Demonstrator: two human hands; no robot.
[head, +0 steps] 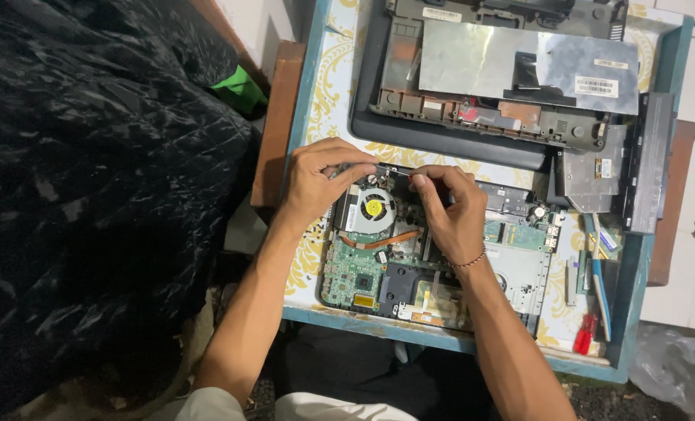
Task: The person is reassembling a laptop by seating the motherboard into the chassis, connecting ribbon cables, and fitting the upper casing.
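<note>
One head view looks steeply down from close above the table (316, 101), edge toward six o'clock, far end at twelve.

Patterned table (324, 86) bears motherboard (363, 273), laptop shell (457, 136), red screwdriver (584, 335).

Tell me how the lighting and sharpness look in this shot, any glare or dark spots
Head view: sharp, evenly lit over the motherboard and both hands, left hand, right hand; mild glare on the silver shield of the upper laptop shell; dark quilted fabric at left underexposed.
</note>
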